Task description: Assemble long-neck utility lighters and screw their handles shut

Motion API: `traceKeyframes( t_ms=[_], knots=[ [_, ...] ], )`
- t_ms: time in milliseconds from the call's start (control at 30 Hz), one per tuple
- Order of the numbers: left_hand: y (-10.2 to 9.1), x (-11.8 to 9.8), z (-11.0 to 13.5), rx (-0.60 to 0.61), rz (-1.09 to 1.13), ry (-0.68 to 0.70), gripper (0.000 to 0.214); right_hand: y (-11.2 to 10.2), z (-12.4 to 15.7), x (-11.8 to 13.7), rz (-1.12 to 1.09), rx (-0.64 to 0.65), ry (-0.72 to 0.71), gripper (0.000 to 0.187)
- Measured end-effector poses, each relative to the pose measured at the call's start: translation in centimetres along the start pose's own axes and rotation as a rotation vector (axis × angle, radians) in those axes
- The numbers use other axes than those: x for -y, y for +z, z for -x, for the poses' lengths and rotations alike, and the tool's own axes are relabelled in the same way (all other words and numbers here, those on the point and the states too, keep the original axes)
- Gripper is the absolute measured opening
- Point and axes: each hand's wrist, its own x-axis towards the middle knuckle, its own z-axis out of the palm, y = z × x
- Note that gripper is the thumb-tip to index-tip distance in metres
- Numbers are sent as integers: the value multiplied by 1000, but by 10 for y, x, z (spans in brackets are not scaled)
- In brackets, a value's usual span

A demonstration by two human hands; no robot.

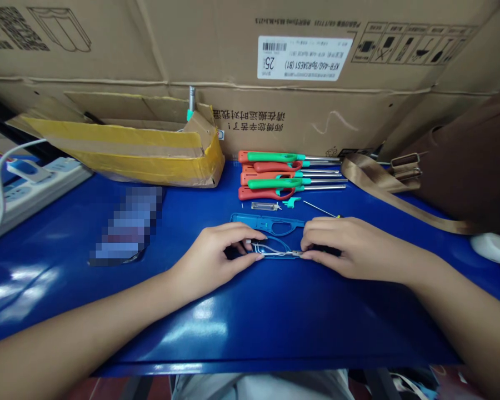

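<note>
Thin white wires (270, 253) run between my two hands over a blue lighter shell half (279, 243). My left hand (216, 250) pinches the wires at their left end, near a small white part. The fingers of my right hand (329, 244) are closed at the other end, where a small metallic tip shows; the rest is hidden by the fingertips. Just behind lies a second blue shell half (260, 223) with a trigger opening. Farther back are a clear fuel tank (264, 206) and a teal trigger piece (291, 203).
Several red and green long-nosed lighters (270, 178) lie stacked behind the parts. A thin screwdriver (319, 208) rests near my right hand. At left are a blurred phone-like object (127, 225), a power strip (37, 189) and a yellow-taped carton (150, 150). A brown strap (400, 205) lies right.
</note>
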Motion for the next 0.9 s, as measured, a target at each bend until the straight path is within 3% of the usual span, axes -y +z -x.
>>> traceKeyframes(
  t_ms=[300,667,900],
  knots=[
    [1,3,0,3,-42,24,25,9,-3,2,-25,-132,-75,20],
    [2,3,0,-15,-48,16,23,12,-5,11,231,-141,-118,29],
    [3,3,-1,-18,-33,27,24,11,-4,10,197,-109,-98,28]
  ],
)
